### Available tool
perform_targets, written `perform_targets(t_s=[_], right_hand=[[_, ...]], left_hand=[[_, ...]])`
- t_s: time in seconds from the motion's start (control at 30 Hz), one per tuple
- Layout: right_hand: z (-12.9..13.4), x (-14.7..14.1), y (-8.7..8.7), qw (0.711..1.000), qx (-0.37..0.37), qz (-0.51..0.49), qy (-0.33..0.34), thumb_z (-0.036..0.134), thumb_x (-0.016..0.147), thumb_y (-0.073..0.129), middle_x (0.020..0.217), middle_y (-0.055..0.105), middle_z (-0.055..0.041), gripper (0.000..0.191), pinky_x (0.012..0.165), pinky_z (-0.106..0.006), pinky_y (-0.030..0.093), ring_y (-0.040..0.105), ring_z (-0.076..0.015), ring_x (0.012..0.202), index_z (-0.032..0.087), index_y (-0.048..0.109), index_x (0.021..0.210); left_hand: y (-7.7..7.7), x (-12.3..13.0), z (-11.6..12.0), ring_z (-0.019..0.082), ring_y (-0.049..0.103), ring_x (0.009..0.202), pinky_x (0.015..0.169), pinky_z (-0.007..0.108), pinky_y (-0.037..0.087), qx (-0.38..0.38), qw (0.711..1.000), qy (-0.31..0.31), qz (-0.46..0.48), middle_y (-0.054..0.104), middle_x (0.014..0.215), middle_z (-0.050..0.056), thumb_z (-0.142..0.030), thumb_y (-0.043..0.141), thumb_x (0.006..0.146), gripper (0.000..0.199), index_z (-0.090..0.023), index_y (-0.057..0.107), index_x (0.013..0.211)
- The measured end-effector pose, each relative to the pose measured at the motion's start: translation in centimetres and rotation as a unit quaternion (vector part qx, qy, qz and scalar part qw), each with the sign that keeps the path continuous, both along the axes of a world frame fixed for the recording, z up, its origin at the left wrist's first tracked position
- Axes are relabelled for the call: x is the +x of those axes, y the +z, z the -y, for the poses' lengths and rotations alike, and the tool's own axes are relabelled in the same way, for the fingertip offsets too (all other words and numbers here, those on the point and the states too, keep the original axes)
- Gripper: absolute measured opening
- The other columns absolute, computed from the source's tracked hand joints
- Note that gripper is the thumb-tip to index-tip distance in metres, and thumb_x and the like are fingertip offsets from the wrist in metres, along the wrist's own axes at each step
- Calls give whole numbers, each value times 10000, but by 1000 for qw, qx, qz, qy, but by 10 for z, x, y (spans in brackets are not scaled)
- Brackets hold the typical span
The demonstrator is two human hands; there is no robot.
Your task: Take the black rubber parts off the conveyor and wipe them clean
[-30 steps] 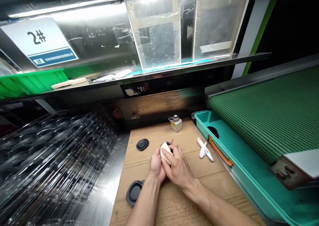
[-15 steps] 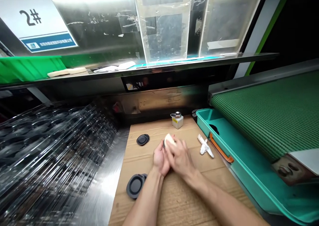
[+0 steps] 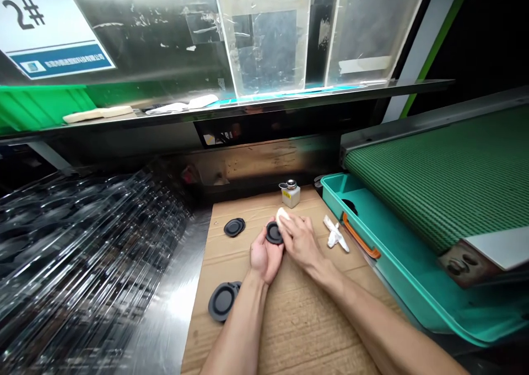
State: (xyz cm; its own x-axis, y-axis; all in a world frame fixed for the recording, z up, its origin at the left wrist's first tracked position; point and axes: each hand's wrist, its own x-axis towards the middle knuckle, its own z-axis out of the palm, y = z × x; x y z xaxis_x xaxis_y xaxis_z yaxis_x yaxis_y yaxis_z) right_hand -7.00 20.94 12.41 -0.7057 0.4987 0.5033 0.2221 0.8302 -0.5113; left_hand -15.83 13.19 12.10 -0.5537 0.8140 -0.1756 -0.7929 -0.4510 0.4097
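- One black part [image 3: 223, 301] lies on the one cardboard sheet [image 3: 306, 320], near the left forearm.
- Left hand [image 3: 264, 256]: palm up, fingers and thumb closed round one black disc [image 3: 274, 232], held above the middle of the sheet.
- Right hand [image 3: 301, 240]: fingers pinched on one white pad [image 3: 282, 216], at the disc's upper right edge.
- Left of the sheet: many clear trays [image 3: 82, 242], too blurred to count.
- Right: one teal bin [image 3: 397, 253] with one orange handle [image 3: 360, 236] showing and one dark piece [image 3: 349, 205] inside; one green belt [image 3: 454, 182] above it.
- One white wad [image 3: 336, 235], or two crossed; I cannot tell.
- One more black part, farther left [image 3: 234, 227].
- One bottle [image 3: 291, 196] at the far edge.
- One shelf [image 3: 248, 106] behind, bearing one green crate [image 3: 45, 106].
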Motion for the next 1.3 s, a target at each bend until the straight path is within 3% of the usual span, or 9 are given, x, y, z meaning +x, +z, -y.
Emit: perform_targets(t_s=[0.17,0.27,0.37,0.47,0.63,0.73,0.87,1.1,1.3], right_hand=[[-10,5,3,987,-158,-34,11,343,727,733,1184,568,-99,667,920,-348,468,544,-228,1073,197,463,1319],[-2,8,6,976,-215,-14,34,344,761,696,1071,643,-42,488,815,-312,490,608,-206,956,237,501,1195],[0,6,6,981,-189,-7,48,312,879,547,1070,662,-45,357,794,-300,480,631,-202,929,246,484,1224],[-4,2,5,990,-138,-16,-27,278,919,464,1085,654,-86,326,812,-312,471,629,-224,958,213,476,1238],[-4,4,2,996,-91,23,6,281,935,434,1078,648,-95,317,797,-295,470,627,-217,943,204,481,1238],[-5,6,0,993,-95,41,-49,268,931,436,1061,652,-102,298,801,-301,467,627,-222,946,195,494,1214],[-6,6,-4,993,-101,56,-5,268,917,463,1066,658,-96,285,832,-297,468,628,-214,973,199,504,1191],[-8,1,-11,995,-92,22,21,282,914,455,1138,645,-100,369,851,-308,475,623,-217,1001,194,470,1272],[-38,4,-13,988,-114,46,-97,341,933,446,1111,679,-76,356,818,-320,461,639,-236,1000,226,505,1264]], left_hand=[[0,4,-5,217,539,1261,1099,356,421,-19,999,25,-13,601,1330,115,-241,505,918,335,-151,600,1227],[-4,7,-7,223,528,1273,1121,368,392,-21,999,22,-35,579,1361,105,-274,523,916,343,-168,603,1233],[-8,11,-8,225,513,1287,1129,367,374,-24,997,9,-71,579,1362,101,-309,530,919,351,-179,611,1235],[-10,14,-10,221,491,1306,1125,362,371,-30,994,5,-103,574,1370,94,-299,537,918,337,-186,620,1225],[-12,12,-11,205,498,1299,1132,334,356,-53,992,33,-108,608,1322,109,-276,530,922,296,-157,648,1165],[-11,8,-10,210,511,1286,1118,374,384,-43,994,25,-97,609,1321,100,-280,531,924,289,-183,641,1172],[-9,5,-10,197,513,1282,1120,349,383,-43,993,45,-96,621,1294,105,-267,520,929,265,-163,650,1136],[-10,5,-12,195,560,1222,1077,333,433,-55,995,13,-79,633,1256,111,-268,486,946,254,-148,648,1099],[10,1,-3,220,643,1061,902,349,559,-50,995,25,-80,648,1186,133,-294,514,936,248,-138,633,1088]])
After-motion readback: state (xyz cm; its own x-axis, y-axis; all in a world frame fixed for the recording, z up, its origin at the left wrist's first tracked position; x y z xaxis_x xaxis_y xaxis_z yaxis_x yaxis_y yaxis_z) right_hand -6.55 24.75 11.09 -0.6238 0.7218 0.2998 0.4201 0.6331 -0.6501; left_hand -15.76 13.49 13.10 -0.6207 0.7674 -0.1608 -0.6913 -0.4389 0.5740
